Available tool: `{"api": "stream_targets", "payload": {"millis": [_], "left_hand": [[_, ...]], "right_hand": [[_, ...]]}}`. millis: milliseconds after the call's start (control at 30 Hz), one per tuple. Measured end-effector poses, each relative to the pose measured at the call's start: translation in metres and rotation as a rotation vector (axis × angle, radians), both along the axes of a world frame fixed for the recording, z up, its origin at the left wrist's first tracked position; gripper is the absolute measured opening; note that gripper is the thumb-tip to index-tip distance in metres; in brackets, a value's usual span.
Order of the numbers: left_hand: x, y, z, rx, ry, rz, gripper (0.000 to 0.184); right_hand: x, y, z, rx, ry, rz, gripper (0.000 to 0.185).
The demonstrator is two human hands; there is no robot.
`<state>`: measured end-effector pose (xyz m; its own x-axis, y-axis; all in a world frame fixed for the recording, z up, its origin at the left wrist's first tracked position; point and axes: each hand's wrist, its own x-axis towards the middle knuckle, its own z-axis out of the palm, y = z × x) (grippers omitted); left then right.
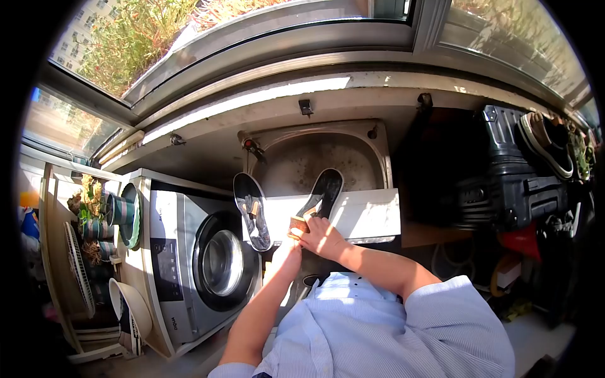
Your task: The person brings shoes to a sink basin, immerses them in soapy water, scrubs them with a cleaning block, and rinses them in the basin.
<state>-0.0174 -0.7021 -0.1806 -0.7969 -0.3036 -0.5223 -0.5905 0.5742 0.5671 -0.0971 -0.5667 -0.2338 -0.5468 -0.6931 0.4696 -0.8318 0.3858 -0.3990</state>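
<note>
My left hand (288, 253) and my right hand (322, 238) meet in front of the sink's white ledge, fingers closed around a small brown squarish thing (299, 223). Its kind is not clear to me. Just beyond my right hand, a dark shoe (326, 189) lies slanting across the ledge, its near end partly hidden by my fingers. To the left, another dark shoe (246, 189) rests over the ledge's left end, with something tan and grey showing in its middle. Neither hand touches this left shoe.
Behind the shoes is a stained sink (380, 151) with a dark tap (253, 148). A washing machine (165, 258) stands left, near potted plants (94, 227) and a pale bowl (135, 309). Black suitcases (520, 192) and a sneaker (543, 145) are at right. Windows run along the back.
</note>
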Motion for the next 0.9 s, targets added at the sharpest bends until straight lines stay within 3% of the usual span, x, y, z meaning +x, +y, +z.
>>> {"api": "stream_targets", "payload": {"millis": [33, 100, 167, 267, 367, 433, 467, 533, 567, 600, 667, 700, 767, 867, 900], "left_hand": [[0.003, 0.0, 0.002, 0.0, -0.007, -0.006, 0.039], [-0.005, 0.002, 0.001, -0.072, -0.045, -0.052, 0.04], [0.006, -0.004, -0.01, -0.119, -0.084, -0.047, 0.04], [0.012, -0.011, -0.041, 0.029, 0.101, 0.014, 0.041], [0.005, -0.008, -0.028, -0.132, 0.087, -0.157, 0.038], [0.001, -0.003, -0.009, -0.115, -0.001, -0.11, 0.037], [-0.002, -0.001, -0.003, -0.097, -0.08, -0.069, 0.036], [0.004, -0.007, -0.032, -0.029, 0.03, -0.091, 0.029], [0.009, -0.008, -0.032, -0.004, 0.074, -0.1, 0.026], [0.013, -0.01, -0.031, 0.022, 0.117, -0.11, 0.023], [-0.006, 0.004, -0.009, -0.148, -0.111, -0.043, 0.022], [-0.004, 0.003, -0.011, -0.147, -0.112, -0.044, 0.022], [0.002, -0.005, -0.024, -0.238, 0.062, -0.272, 0.02], [0.018, -0.02, -0.06, -0.271, 0.103, -0.349, 0.027], [0.017, -0.022, -0.069, -0.347, 0.123, -0.43, 0.025]], "right_hand": [[-0.014, 0.006, 0.008, -0.015, 0.019, 0.054, 0.029], [-0.058, 0.023, 0.026, 0.159, 0.014, -0.116, 0.031], [-0.105, 0.028, 0.003, 0.201, 0.103, -0.465, 0.035], [-0.077, 0.004, 0.006, 0.261, -0.008, -0.405, 0.036], [0.007, 0.0, 0.002, 0.042, -0.08, -0.031, 0.036], [-0.01, 0.005, 0.005, -0.023, -0.014, 0.038, 0.035], [-0.031, 0.015, 0.011, 0.099, -0.092, 0.07, 0.033], [-0.083, 0.024, 0.009, 0.27, 0.005, -0.21, 0.041], [-0.106, 0.019, -0.012, 0.344, 0.048, -0.403, 0.044], [-0.11, 0.007, -0.045, 0.334, 0.036, -0.425, 0.042], [-0.097, 0.0, -0.027, 0.305, -0.026, -0.367, 0.039], [-0.059, 0.0, 0.013, 0.284, -0.097, -0.283, 0.039], [0.005, -0.002, -0.008, 0.063, -0.032, -0.034, 0.032], [-0.032, 0.014, 0.005, 0.051, -0.023, 0.053, 0.031], [-0.06, 0.021, 0.012, 0.217, 0.025, -0.036, 0.035]]}}
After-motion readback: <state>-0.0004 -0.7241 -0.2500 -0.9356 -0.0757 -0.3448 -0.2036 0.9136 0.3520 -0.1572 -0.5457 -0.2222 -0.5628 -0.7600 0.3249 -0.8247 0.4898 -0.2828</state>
